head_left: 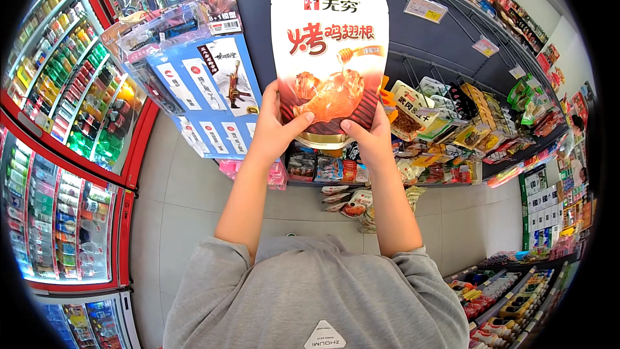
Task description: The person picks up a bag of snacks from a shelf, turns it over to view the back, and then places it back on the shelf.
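Both of my hands hold a snack pouch (332, 68) upright by its lower part, its printed front toward me. The pouch is white above and dark red below, with a picture of roasted chicken and a gold bottom edge. My left hand (276, 124) grips its lower left side, thumb across the front. On the lower right side, my right hand (369, 134) grips it the same way. The other fingers are mostly hidden behind the pouch. A dark rack panel (416, 23) with hooks and price tags stands behind it.
Blue hanging toy packages (210, 97) are close to my left forearm. Red-framed drink coolers (132, 123) line the left. Hanging snack bags (413, 113) fill the rack at right. Several pouches (358, 202) sit low near the tiled floor (187, 220). Shelves of bottles (516, 297) stand lower right.
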`<action>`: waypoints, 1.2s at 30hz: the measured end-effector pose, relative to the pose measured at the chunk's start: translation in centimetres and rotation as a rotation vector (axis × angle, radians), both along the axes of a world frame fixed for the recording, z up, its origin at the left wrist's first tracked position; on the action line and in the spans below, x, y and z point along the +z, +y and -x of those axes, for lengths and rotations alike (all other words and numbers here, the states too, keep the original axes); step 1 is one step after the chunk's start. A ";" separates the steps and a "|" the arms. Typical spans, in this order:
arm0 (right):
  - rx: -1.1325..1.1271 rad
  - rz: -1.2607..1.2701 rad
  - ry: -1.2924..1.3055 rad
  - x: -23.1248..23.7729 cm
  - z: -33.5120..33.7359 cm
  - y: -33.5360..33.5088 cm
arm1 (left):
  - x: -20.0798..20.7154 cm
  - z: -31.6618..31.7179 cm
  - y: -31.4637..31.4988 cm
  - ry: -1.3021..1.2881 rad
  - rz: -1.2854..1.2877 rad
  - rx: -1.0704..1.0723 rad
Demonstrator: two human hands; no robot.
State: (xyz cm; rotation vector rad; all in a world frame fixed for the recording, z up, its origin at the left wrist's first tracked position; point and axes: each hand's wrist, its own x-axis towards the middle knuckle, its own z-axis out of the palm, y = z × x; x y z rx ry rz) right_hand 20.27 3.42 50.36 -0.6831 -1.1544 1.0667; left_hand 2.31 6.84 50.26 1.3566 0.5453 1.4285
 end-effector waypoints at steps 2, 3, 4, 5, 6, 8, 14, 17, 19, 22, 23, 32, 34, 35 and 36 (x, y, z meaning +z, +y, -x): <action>-0.063 0.026 0.000 0.2 0.1 -0.4 | 0.0 0.1 -0.4 -0.014 -0.011 0.012; -0.066 0.021 0.000 0.1 -0.1 -0.4 | 0.2 0.3 -0.7 0.100 -0.036 0.133; -0.081 0.003 -0.015 -0.1 -0.2 -0.4 | 0.3 0.5 -1.1 0.213 -0.062 0.255; -0.097 -0.016 -0.030 -0.3 -0.4 -0.4 | 0.2 0.2 -1.4 0.174 -0.098 0.335; -0.098 -0.020 -0.031 -0.3 -0.4 -0.5 | 0.3 0.3 -1.7 0.172 -0.102 0.334; -0.158 -0.031 -0.047 -0.4 -0.6 -0.6 | 0.6 0.4 -2.3 0.275 -0.143 0.491; -0.291 -0.071 -0.104 -0.1 -0.2 -0.7 | 1.2 -1.1 -4.7 0.324 -0.144 0.230; -0.348 -0.080 -0.136 -0.3 0.6 -1.0 | 0.3 -2.1 -4.7 0.425 -0.218 0.264; -0.373 -0.096 -0.200 -0.7 1.0 -1.1 | -0.3 -2.7 -4.4 0.403 -0.199 0.226; -0.366 -0.092 -0.317 -1.0 1.7 -1.5 | -0.2 -3.1 -4.6 0.365 -0.157 0.192; -0.367 -0.093 -0.317 -1.2 1.9 -1.6 | -0.2 -3.2 -4.4 0.323 -0.153 0.155; -0.436 -0.285 -0.618 -0.9 2.5 -2.4 | -1.0 -3.4 -4.1 0.161 -0.096 0.110; -0.418 -0.264 -0.632 -0.9 2.4 -2.5 | -0.9 -3.3 -4.2 0.165 -0.083 0.106; -0.403 -0.271 -0.632 -0.9 2.4 -2.6 | -0.8 -3.3 -4.2 0.166 -0.070 0.104; -0.388 -0.278 -0.633 -0.9 2.4 -2.6 | -0.8 -3.3 -4.2 0.168 -0.069 0.103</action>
